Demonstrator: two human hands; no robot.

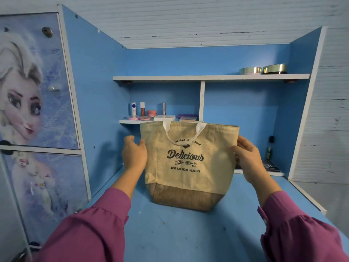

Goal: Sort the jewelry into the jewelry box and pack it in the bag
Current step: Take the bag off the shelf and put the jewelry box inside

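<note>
Bag (190, 163) stands upright on the desk (170, 233). Your left hand (134, 154) rests open against its side, right hand (247, 157) grips the other edge. Jewelry box unseen; likely packing step, open bag next.

A blue desk top (170, 233) is backed by blue shelving. Small cosmetic containers (143, 111) are lined up on the lower left shelf (130, 121), beside flat palettes (187, 117). Two shiny round tins (263, 69) are set side by side on the upper shelf (207, 77). A cartoon-printed cabinet door (32, 82) is seen at left.
</note>
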